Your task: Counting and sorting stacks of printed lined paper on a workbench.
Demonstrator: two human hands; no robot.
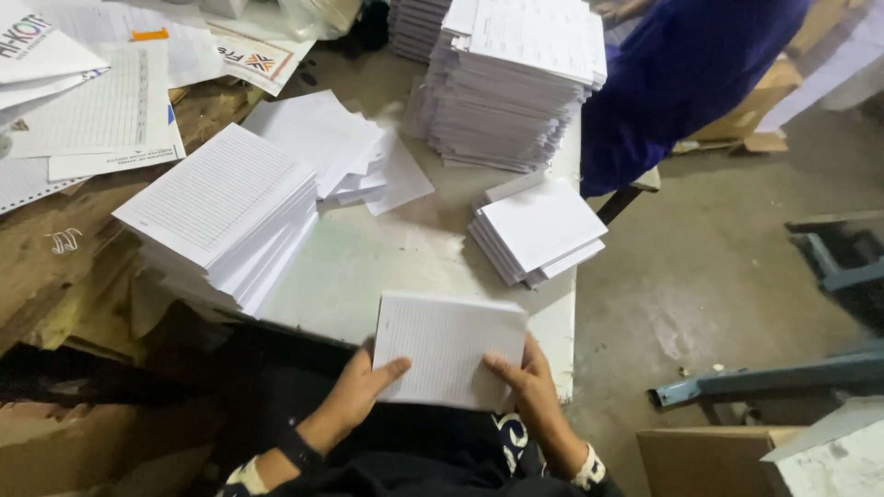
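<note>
Stacks of ruled paper crowd the table (387, 258), the tallest (516, 83) at the far end. Nearer, at the table's front edge, a thin pad of sheets (448, 348) sits pinched between the left hand (354, 391) and right hand (532, 382), thumbs on top. Gripping both sides evenly should keep the edges flush.

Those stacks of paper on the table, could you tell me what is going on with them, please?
A person holds a thin bundle of ruled sheets at the near edge of the white table, left hand and right hand gripping its lower corners. Bigger stacks sit to the left, right and far end. Another person in blue stands beyond.
</note>
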